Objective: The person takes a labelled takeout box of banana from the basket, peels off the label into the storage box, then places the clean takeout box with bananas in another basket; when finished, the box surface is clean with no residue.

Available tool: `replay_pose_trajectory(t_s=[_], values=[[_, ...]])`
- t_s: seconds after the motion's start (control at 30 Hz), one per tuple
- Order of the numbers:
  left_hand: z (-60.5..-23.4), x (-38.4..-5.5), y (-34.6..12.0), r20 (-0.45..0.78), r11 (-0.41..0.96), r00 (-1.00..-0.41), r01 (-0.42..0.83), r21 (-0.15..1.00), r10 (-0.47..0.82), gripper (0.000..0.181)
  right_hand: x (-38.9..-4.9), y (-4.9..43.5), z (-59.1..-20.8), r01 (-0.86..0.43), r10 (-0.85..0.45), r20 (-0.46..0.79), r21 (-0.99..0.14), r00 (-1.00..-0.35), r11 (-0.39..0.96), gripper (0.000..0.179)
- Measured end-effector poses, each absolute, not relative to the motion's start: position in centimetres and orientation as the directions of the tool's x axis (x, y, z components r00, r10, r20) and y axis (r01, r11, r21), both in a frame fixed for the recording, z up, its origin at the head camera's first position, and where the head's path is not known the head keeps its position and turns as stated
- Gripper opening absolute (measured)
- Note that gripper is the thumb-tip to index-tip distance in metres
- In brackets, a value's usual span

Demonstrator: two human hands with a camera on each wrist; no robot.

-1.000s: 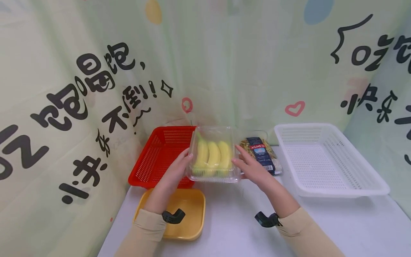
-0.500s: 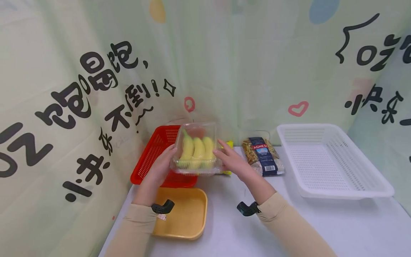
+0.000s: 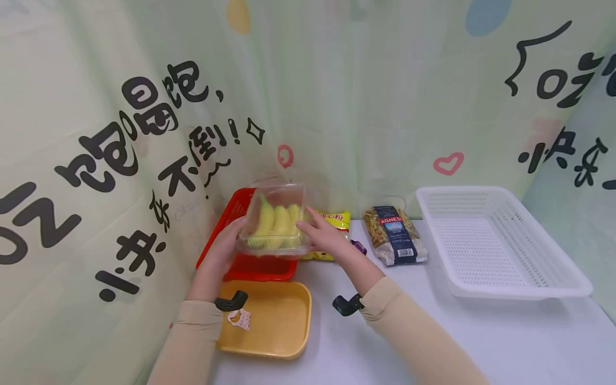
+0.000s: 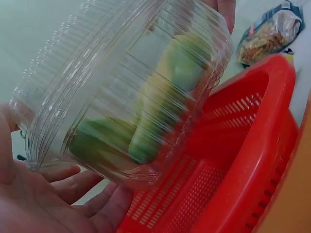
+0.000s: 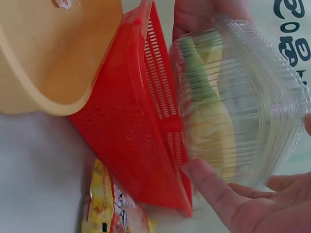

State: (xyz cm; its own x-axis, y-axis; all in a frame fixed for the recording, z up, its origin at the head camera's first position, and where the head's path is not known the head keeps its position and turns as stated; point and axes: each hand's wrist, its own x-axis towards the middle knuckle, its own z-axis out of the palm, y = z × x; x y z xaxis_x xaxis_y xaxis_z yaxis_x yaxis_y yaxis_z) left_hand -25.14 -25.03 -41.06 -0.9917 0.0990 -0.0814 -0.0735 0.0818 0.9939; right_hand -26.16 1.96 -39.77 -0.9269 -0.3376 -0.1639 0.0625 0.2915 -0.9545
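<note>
A clear plastic clamshell box point(image 3: 295, 192) holds several yellow bananas point(image 3: 281, 222). My left hand point(image 3: 223, 243) grips its left side and my right hand point(image 3: 327, 235) its right side. The box hangs tilted over the red perforated basket point(image 3: 269, 271), covering much of its opening. Seen from the left wrist, fingers point(image 4: 80, 187) spread under the box's lower edge, and the bananas' green ends press near its wall. In the right wrist view, the right index finger point(image 5: 211, 187) lies along the box's side close to the basket rim.
A yellow-orange tray point(image 3: 274, 321) with a banana sticker stands in front of the red basket. Behind my right hand lie a yellow food packet point(image 3: 341, 220) and a small purple item point(image 3: 358, 246). An AGNESI pasta bag point(image 3: 394, 235) and a white basket point(image 3: 486, 251) stand farther right.
Both hands have carried the banana box leftward, from between the red basket and the pasta bag to above the red basket. The yellow packet and purple item have come into sight.
</note>
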Motion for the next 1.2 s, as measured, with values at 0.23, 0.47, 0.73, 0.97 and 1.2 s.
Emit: replay_pose_trajectory(t_s=[0.23,0.47,0.73,0.97,1.2], values=[[-41.3,-25.5,-26.5,-0.191,0.024,-0.982,-0.191,0.981,-0.008,0.041,-26.3,0.4,-39.8,0.089,-0.366,-0.187,-0.959,-0.912,0.267,0.078],[-42.0,-25.8,-27.2,-0.203,-0.009,-0.979,-0.203,0.979,-0.034,0.044,-26.6,-0.8,-40.3,0.091,-0.353,-0.193,-0.954,-0.915,0.284,0.078],[-42.6,-26.2,-27.9,-0.205,-0.028,-0.977,-0.204,0.979,-0.063,0.038,-26.5,-2.6,-40.6,0.057,-0.357,-0.167,-0.953,-0.919,0.298,0.073],[-43.1,-26.7,-28.5,-0.269,-0.053,-0.956,-0.264,0.963,-0.118,0.043,-26.7,-3.5,-41.1,0.072,-0.36,-0.182,-0.952,-0.915,0.297,0.068],[-43.3,-26.8,-28.4,-0.302,-0.059,-0.933,-0.296,0.953,-0.196,0.051,-27.1,-4.3,-42.2,0.091,-0.404,-0.166,-0.976,-0.9,0.198,0.058]])
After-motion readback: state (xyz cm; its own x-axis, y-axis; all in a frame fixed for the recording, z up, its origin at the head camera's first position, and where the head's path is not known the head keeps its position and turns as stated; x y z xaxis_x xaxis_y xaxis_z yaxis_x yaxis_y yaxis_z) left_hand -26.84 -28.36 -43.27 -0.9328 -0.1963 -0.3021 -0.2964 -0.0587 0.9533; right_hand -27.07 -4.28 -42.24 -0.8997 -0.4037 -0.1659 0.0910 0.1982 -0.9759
